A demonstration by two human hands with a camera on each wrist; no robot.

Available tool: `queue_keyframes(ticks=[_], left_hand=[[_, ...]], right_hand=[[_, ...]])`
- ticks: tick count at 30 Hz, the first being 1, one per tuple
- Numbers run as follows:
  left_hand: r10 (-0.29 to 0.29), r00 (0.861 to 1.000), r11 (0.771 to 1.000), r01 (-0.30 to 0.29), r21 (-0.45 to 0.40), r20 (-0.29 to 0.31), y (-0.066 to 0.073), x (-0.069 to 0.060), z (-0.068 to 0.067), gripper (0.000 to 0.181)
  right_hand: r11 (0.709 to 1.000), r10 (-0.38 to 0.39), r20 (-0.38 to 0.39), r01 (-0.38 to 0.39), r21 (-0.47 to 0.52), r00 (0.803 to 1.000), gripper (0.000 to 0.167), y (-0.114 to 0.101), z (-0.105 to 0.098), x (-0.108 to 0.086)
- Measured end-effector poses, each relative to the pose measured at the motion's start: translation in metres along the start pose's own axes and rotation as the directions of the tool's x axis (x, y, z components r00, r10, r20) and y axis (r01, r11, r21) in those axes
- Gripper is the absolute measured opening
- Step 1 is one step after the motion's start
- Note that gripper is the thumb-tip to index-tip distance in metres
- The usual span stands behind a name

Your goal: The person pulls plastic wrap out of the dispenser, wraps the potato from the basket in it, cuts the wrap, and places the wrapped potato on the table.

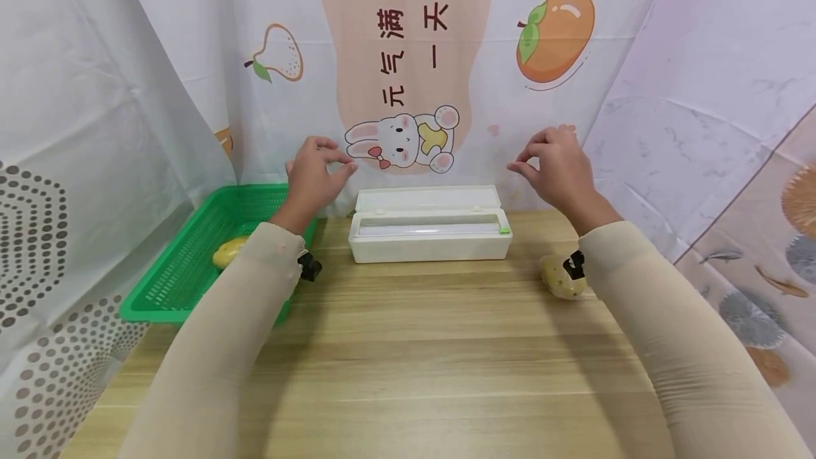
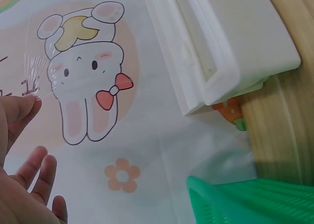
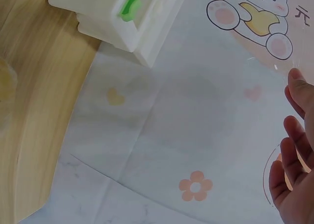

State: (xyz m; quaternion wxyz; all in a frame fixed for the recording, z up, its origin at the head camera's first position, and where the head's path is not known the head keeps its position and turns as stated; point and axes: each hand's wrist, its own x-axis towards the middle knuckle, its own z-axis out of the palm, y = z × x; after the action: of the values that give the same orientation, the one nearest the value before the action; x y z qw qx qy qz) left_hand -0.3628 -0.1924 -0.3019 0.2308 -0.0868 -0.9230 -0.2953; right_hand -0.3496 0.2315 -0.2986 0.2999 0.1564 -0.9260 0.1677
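Note:
Both hands are raised above a white box [image 1: 430, 246] with its lid up and a roll inside. The left hand [image 1: 314, 174], up and left of the box, pinches clear film between thumb and index finger; creases fan out from the fingertips of the left hand [image 2: 22, 150] in the left wrist view. On the other side, the right hand [image 1: 556, 167] pinches the film's other side, and faint glints show by the right hand [image 3: 299, 131] in the right wrist view. The film's lower edge cannot be made out. A green slider [image 3: 129, 7] sits at the box's right end.
At the left stands a green basket [image 1: 153, 303] with a yellow potato-like item [image 1: 228, 252] in it. A wrapped potato-like item [image 1: 561, 280] lies on the wooden table [image 1: 433, 374] under the right wrist. A printed curtain [image 1: 287, 112] hangs behind the box.

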Motion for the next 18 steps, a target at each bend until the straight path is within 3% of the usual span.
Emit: queue_keyframes(ticks=[8,18], left_hand=[[-0.013,1.0,1.0,0.013,0.006,-0.002,0.006,0.004,-0.01,0.032],[-0.018,1.0,1.0,0.018,0.004,-0.017,0.014,0.005,-0.02,0.035]], right_hand=[[1.0,-0.025,-0.108,0.025,-0.008,0.994,0.024,-0.003,-0.003,0.005],[1.0,0.0,-0.157,-0.001,-0.007,0.988,0.026,-0.01,-0.012,0.011]])
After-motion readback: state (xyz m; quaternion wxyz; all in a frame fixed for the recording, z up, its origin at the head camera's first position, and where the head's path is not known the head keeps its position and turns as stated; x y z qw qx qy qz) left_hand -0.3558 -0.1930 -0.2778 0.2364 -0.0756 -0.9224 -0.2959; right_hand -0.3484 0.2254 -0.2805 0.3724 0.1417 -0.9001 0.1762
